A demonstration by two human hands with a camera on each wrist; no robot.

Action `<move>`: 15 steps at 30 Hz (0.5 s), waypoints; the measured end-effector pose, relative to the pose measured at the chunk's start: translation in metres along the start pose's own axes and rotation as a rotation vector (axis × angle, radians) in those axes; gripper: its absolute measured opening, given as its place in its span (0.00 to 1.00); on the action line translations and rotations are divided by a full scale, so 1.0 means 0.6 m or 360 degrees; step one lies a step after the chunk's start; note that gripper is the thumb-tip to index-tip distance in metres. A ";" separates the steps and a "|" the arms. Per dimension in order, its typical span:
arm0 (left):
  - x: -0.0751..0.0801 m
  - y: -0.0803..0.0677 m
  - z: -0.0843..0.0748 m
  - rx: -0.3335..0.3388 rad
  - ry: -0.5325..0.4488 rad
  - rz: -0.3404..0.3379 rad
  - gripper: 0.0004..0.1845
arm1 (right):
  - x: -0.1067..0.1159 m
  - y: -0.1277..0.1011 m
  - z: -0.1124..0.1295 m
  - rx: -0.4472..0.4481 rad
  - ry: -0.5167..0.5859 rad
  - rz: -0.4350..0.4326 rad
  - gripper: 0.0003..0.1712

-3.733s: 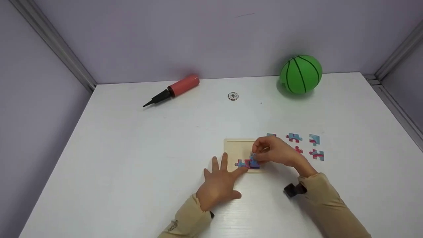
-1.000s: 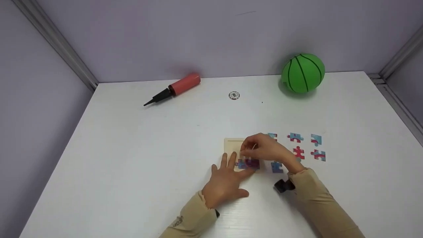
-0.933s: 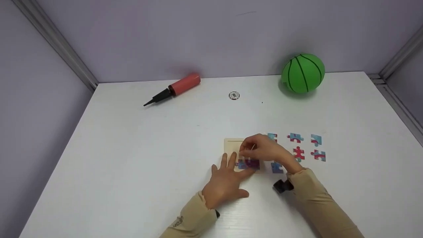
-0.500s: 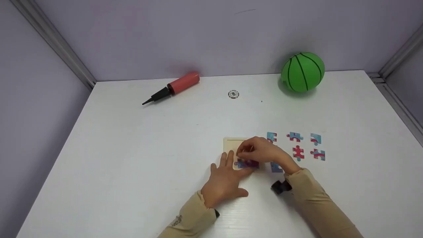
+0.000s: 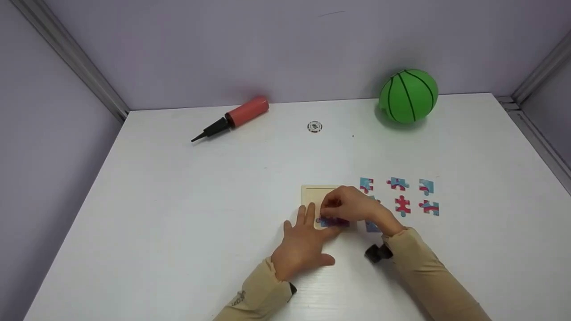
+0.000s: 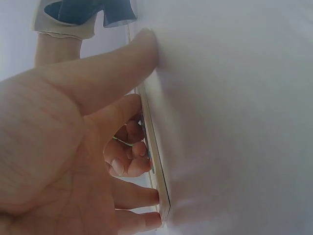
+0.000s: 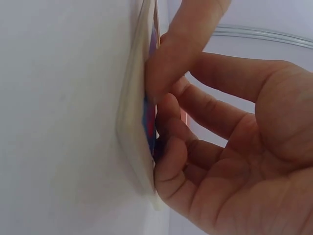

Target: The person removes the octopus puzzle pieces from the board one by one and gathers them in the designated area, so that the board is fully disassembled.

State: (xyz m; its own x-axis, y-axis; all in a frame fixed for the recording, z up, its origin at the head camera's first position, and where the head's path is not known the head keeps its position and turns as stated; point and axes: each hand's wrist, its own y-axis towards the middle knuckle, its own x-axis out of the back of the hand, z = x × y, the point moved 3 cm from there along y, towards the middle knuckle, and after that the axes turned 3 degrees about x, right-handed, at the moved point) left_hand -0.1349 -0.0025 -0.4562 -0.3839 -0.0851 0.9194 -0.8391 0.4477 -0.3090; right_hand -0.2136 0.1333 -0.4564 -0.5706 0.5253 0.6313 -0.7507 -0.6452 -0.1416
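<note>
1. My left hand point(image 5: 299, 246) lies flat, fingers straight, pressing the puzzle tray point(image 5: 312, 196) edge to steady it on the tabletop point(image 5: 200, 200).
2. My right hand point(image 5: 352, 206), fingers curled, presses a puzzle piece point(image 5: 332, 221) into the tray.
3. Loose pieces point(image 5: 403, 205) wait just right of it.

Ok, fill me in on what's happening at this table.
A person is putting a jigsaw together in a small wooden tray on the white table. The left hand lies flat with fingers spread, steadying the tray's near-left corner. The right hand presses its fingertips on the blue and pink pieces in the tray. Loose pieces wait to the right. A green ball and a red pump sit at the back.
</note>
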 end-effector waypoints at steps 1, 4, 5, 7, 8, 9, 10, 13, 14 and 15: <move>0.000 0.000 0.000 0.0003 -0.0002 0.0007 0.36 | 0.000 0.000 0.000 -0.0001 0.0012 -0.0002 0.07; 0.000 0.001 0.000 0.0011 -0.0002 0.0030 0.37 | -0.001 0.001 -0.001 0.0002 0.0064 -0.0006 0.04; 0.001 0.001 0.000 0.0011 0.0002 0.0031 0.37 | -0.001 0.001 -0.002 0.0000 0.0082 -0.0006 0.03; 0.000 0.002 0.000 0.0008 0.0010 0.0033 0.38 | -0.002 0.001 -0.003 -0.0009 0.0112 -0.0001 0.02; 0.000 0.002 0.000 0.0007 0.0010 0.0033 0.38 | -0.002 0.001 -0.003 -0.0010 0.0122 0.0004 0.02; 0.001 0.002 0.000 0.0005 0.0010 0.0030 0.38 | -0.002 0.001 -0.004 -0.0010 0.0125 0.0008 0.02; 0.001 0.002 0.000 0.0000 0.0012 0.0027 0.38 | -0.003 0.001 -0.004 -0.0006 0.0129 0.0013 0.02; 0.002 0.001 0.000 -0.0004 -0.0006 0.0027 0.38 | -0.003 0.002 -0.002 0.0023 0.0118 0.0020 0.03; 0.002 0.001 0.000 -0.0007 -0.0010 0.0026 0.37 | -0.003 0.002 -0.001 0.0030 0.0114 0.0019 0.03; 0.003 0.000 0.000 -0.0009 -0.0012 0.0024 0.37 | -0.004 0.001 0.000 0.0033 0.0111 0.0017 0.03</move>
State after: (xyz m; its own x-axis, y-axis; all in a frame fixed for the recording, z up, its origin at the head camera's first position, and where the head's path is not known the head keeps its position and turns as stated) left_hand -0.1356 -0.0023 -0.4548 -0.3997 -0.0851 0.9127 -0.8308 0.4543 -0.3215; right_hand -0.2131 0.1317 -0.4580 -0.6009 0.5551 0.5751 -0.7378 -0.6621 -0.1318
